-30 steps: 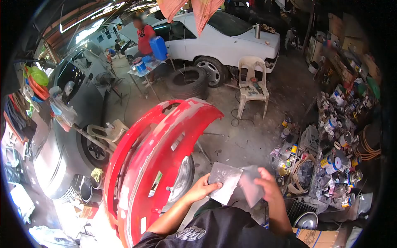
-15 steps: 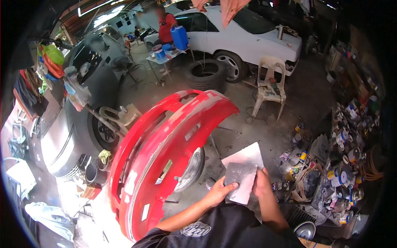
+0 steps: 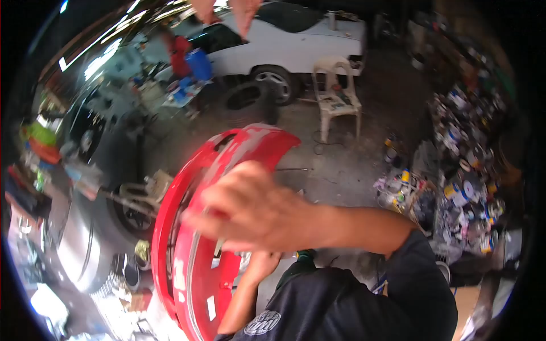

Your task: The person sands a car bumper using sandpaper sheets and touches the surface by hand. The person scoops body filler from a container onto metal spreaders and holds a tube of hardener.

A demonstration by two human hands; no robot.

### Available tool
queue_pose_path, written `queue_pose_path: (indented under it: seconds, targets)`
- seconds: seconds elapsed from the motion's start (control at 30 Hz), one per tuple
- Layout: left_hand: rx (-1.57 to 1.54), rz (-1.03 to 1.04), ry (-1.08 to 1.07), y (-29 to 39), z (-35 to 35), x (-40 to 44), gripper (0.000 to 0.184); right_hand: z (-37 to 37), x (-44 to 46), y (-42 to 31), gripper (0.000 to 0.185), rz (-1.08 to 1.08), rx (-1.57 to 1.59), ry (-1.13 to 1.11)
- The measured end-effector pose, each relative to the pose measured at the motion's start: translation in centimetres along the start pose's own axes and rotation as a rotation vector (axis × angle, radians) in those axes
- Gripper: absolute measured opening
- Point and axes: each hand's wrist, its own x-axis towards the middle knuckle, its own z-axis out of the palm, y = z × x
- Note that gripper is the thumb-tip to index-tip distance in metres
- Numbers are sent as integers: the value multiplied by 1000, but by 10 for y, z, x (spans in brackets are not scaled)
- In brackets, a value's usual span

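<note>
A red car bumper point(image 3: 196, 256) with pale patches stands on end in front of me. My right hand point(image 3: 250, 207) is raised across its near side, smeared by motion. Its fingers look bent, and whether anything is in them does not show. Below the right forearm, my left hand point(image 3: 264, 264) is close to the bumper's inner edge, its fingers mostly hidden. The grey and pale sheets seen earlier do not show in this view.
A plastic chair point(image 3: 336, 99) with a tool on it stands ahead, near a white car point(image 3: 307, 48) and a loose tire point(image 3: 244, 105). Piled cans and clutter point(image 3: 463, 187) line the right side. A person in a red shirt point(image 3: 180, 57) is at the back left, beside a blue jug point(image 3: 199, 63).
My right hand has swung left and up over the bumper; my left hand has moved left and lower. The sheets have gone from sight. The view has turned rightward.
</note>
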Motion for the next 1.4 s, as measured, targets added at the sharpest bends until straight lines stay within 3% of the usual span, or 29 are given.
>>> queue_pose_path:
  seconds: [0.03, 0.13, 0.27, 0.47, 0.57, 0.63, 0.7, 0.8, 0.9, 1.0, 1.03, 1.07, 1.1, 1.2, 1.3, 1.4]
  targets:
    - [74, 125, 51, -12, 15, -5, 26, 10, 2, -4, 70, -35, 8, 53]
    - [-104, -66, -95, -28, 37, -19, 25, 29, 3, -11, 67, -59, -91, 134]
    - [-149, -207, -213, -24, 38, -24, 26, 38, 14, -35, 49, -91, -90, 114]
    - [-143, -237, -321, -25, 47, -26, 28, 62, 7, -88, 38, -195, 328, 104]
    - [-146, -235, -351, -26, 53, -22, 29, 54, 0, -95, 69, -299, 38, 69]
    - [-154, -242, -364, -24, 55, -22, 29, 46, -3, -91, 44, -277, 184, 49]
    - [-158, -242, -374, -23, 57, -17, 30, 55, 1, -89, 42, -295, 140, 67]
    - [-173, -229, -369, -21, 56, -3, 30, 54, 12, -80, 44, -438, 141, -102]
    - [-197, -231, -346, -21, 51, 11, 31, 96, 8, -74, 38, -384, 298, 54]
    - [-218, -259, -303, -16, 37, 31, 32, 113, 8, -17, 36, -235, 234, 30]
    - [-233, -290, -296, -14, 30, 38, 32, 106, 11, 17, 39, -284, -126, 77]
    - [-242, -328, -307, -9, 21, 49, 33, 92, 24, 52, 41, -194, -55, -62]
    - [-267, -165, -140, 12, 5, 56, 33, 90, 25, 92, 48, -149, -3, -12]
    - [-360, -130, -27, -22, -6, 67, 35, 33, 31, 201, 64, 232, -167, -188]
    - [-537, -253, -7, -27, -28, 82, 35, -11, -15, 316, 71, 502, -371, -35]
    - [-789, -290, 29, -27, -53, 99, 32, -34, -69, 371, 72, 836, -255, 113]
